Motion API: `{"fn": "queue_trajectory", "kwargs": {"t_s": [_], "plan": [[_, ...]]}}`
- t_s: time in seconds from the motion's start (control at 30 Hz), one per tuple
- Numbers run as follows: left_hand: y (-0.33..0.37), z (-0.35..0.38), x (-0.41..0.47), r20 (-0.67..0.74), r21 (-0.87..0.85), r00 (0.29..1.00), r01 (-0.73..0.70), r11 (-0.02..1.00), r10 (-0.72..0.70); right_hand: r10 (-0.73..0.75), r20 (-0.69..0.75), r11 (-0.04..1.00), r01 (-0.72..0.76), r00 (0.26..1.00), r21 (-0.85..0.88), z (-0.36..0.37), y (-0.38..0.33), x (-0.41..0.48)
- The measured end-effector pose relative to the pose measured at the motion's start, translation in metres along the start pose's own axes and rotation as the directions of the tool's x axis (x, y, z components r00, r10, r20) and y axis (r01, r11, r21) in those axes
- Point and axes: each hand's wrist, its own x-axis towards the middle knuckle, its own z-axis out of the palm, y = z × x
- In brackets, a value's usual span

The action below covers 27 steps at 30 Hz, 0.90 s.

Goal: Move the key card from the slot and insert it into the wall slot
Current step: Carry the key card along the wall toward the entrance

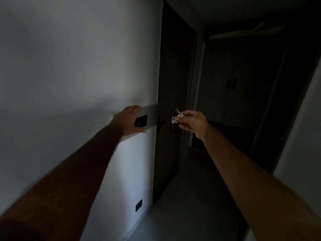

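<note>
The key card (pixel 175 119), a small pale tag with a metal ring (pixel 177 111) standing up from it, is pinched between the thumb and fingertips of the right hand (pixel 192 123), held in the air just in front of the dark door (pixel 173 75) near its handle (pixel 160 124). To the left, the left hand (pixel 127 121) grips a pale phone (pixel 149 117) flat, fingers wrapped over its top edge and thumb under its lower edge, the black camera block facing the viewer. The phone lies close to the white wall (pixel 69 66), at the door frame's edge. Low on the wall sits a small black plate (pixel 138 205). The hallway beyond is very dim.
</note>
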Motion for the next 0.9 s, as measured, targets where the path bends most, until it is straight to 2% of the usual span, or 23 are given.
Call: {"fn": "queue_trajectory", "kwargs": {"t_s": [0.23, 0.43, 0.9], "plan": [[0.012, 0.028, 0.045, 0.012, -0.009, 0.999, 0.038, 0.999, -0.038, 0.006, 0.034, 1.000, -0.006, 0.999, 0.009, -0.029, 0.013, 0.054], [-0.011, 0.040, 0.094, 0.024, 0.040, 0.998, 0.063, 0.997, -0.064, 0.004, 0.058, 0.997, -0.008, 0.998, 0.076, -0.027, 0.033, 0.112], [-0.052, 0.082, 0.194, 0.038, 0.127, 0.990, 0.127, 0.984, -0.133, -0.029, 0.106, 0.998, 0.023, 0.994, 0.058, -0.021, 0.040, 0.244]]}}
